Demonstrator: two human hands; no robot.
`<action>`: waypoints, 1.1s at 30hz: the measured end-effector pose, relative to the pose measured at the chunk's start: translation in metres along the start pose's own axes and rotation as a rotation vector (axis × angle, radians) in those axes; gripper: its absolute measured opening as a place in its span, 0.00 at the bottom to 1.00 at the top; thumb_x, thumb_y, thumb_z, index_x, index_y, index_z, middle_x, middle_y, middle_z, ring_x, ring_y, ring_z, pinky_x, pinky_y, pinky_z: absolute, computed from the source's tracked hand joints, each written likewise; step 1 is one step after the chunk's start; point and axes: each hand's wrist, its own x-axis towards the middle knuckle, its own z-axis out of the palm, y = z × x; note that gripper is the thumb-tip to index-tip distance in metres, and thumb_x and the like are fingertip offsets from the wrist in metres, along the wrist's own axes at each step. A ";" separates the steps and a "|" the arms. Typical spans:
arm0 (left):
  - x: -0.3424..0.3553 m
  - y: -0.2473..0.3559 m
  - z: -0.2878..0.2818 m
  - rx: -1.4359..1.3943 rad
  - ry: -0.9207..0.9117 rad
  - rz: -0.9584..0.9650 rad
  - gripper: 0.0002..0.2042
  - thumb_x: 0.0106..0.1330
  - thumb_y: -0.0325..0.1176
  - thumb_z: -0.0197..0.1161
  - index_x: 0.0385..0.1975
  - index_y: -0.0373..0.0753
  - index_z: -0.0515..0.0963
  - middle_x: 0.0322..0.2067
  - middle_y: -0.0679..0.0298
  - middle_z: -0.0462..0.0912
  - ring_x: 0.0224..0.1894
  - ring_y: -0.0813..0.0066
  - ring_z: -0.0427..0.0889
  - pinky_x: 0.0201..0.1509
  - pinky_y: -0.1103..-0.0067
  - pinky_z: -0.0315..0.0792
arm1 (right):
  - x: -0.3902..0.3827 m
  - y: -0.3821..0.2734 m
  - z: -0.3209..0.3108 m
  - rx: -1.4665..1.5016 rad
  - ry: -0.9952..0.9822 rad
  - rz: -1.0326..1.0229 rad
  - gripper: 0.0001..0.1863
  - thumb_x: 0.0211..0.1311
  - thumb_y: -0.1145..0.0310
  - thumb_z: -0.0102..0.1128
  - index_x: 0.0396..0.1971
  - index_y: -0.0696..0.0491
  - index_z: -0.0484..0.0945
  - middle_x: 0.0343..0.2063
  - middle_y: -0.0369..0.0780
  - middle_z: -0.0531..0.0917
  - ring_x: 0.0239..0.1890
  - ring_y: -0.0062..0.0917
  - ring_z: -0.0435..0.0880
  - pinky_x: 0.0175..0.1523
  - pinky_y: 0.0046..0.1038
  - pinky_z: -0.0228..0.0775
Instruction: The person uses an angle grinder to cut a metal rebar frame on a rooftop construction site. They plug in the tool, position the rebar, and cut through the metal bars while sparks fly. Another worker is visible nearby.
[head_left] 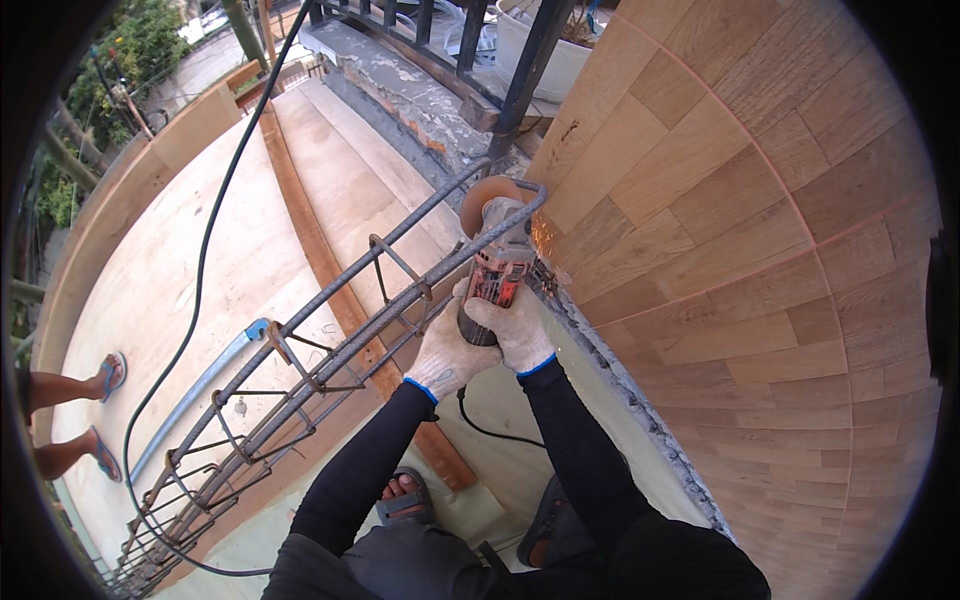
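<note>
Both gloved hands are wrapped round a red and black angle grinder [499, 272]. My left hand [446, 350] grips its body from the left, and my right hand [519, 328] closes on it from the right. The grinder's brown disc [487, 203] is up among the bent ends of a rebar cage [300, 392]; the exact point of contact is hidden. Orange sparks [542, 238] fly off to the right of the grinder head. A black cord [500, 436] trails from the grinder's rear end toward my right forearm.
Wood-look tiles [720, 260] cover the right side, ending at a rough concrete edge [640, 400]. Pale plywood [200, 300] lies left, with a brown timber strip [305, 225], a blue pipe [200, 395] and a long black cable [207, 230]. Another person's sandalled feet [108, 455] stand far left. A black railing [525, 75] rises ahead.
</note>
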 end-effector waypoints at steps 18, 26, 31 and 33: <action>0.004 -0.011 -0.002 0.001 -0.001 0.013 0.46 0.50 0.42 0.83 0.71 0.33 0.72 0.53 0.47 0.90 0.55 0.54 0.91 0.63 0.65 0.84 | 0.002 0.001 0.003 -0.030 0.002 -0.042 0.35 0.62 0.64 0.82 0.67 0.55 0.78 0.52 0.37 0.88 0.54 0.24 0.88 0.62 0.32 0.82; -0.001 -0.002 -0.003 0.052 -0.005 -0.009 0.45 0.51 0.42 0.84 0.70 0.34 0.72 0.54 0.50 0.90 0.57 0.61 0.90 0.64 0.67 0.84 | -0.004 -0.005 0.008 0.008 0.014 -0.035 0.37 0.61 0.58 0.88 0.65 0.54 0.78 0.51 0.35 0.87 0.55 0.23 0.85 0.64 0.31 0.78; -0.001 0.000 -0.003 0.023 -0.017 -0.023 0.43 0.51 0.42 0.84 0.68 0.33 0.73 0.53 0.50 0.90 0.56 0.60 0.91 0.63 0.67 0.84 | -0.002 -0.004 0.006 -0.012 0.011 -0.028 0.37 0.62 0.62 0.84 0.68 0.55 0.77 0.51 0.36 0.87 0.53 0.24 0.87 0.63 0.32 0.80; 0.001 -0.002 -0.004 0.060 0.002 -0.007 0.47 0.50 0.42 0.82 0.73 0.34 0.71 0.52 0.47 0.90 0.54 0.55 0.92 0.61 0.65 0.85 | -0.003 -0.008 0.008 -0.024 0.022 0.005 0.37 0.60 0.58 0.88 0.65 0.54 0.78 0.51 0.36 0.87 0.55 0.24 0.86 0.65 0.32 0.78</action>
